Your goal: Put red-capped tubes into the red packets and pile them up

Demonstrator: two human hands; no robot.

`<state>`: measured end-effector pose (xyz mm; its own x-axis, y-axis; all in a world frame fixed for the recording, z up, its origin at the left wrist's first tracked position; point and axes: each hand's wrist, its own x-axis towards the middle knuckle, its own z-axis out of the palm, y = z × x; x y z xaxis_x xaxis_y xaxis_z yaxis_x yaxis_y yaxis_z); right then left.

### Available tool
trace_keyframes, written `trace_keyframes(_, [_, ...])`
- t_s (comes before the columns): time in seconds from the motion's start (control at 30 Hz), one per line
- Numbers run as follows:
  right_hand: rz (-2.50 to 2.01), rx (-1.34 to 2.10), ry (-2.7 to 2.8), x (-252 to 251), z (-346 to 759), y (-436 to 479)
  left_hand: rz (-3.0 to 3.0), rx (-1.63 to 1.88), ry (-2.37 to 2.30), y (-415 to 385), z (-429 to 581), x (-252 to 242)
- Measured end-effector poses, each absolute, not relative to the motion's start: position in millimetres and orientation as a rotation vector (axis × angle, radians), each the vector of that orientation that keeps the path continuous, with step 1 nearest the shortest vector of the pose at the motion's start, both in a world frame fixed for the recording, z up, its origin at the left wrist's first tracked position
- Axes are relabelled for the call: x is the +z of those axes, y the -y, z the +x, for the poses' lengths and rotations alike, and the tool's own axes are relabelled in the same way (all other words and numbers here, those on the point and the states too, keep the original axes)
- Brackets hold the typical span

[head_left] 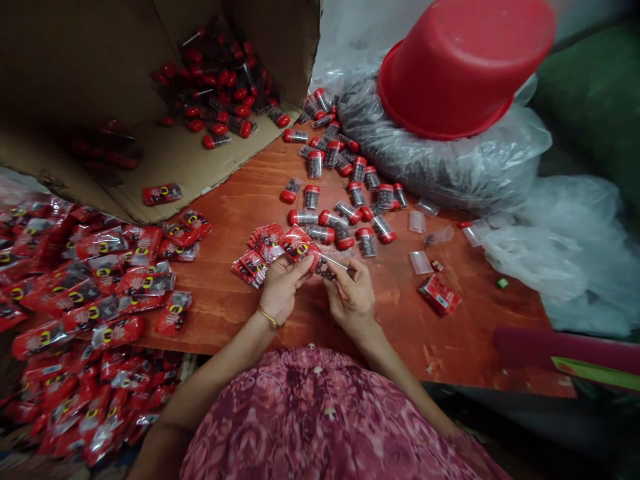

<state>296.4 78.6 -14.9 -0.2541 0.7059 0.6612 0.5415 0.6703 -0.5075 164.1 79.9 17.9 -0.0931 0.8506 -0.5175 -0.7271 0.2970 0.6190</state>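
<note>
Both my hands are closed around one item in front of my body, above the table edge. My left hand [281, 288] pinches its red end, where a red printed packet [297, 244] with a yellow and black mark shows. My right hand [353, 293] grips the other end, a clear tube [326, 269] with dark round pellets inside. Whether the tube is inside the packet or only against it, I cannot tell. Just left of my hands lies a fanned stack of red printed packets [255, 255]. Beyond them lie several red-capped clear tubes [343, 232] of dark pellets.
A cardboard box [210, 177] on its side holds more red-capped tubes. Filled red packets [100, 287] pile up at left. A red bucket [465, 67] stands upside down on a plastic bag [450, 167]. Loose clear cups [420, 262] and a red pack [440, 297] lie at right.
</note>
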Motion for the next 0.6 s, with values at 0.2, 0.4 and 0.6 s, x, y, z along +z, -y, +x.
trace_keyframes(0.2, [-0.915,0.319,1.972,-9,300,-83,0.159,1.319,-0.969,-77,168,14])
trace_keyframes(0.4, [-1.026,0.324,1.928,-9,288,-84,0.220,1.272,-0.930,-81,165,15])
trace_keyframes(0.6, [-0.995,0.328,1.859,-12,276,-82,0.220,1.312,-0.901,-84,164,16])
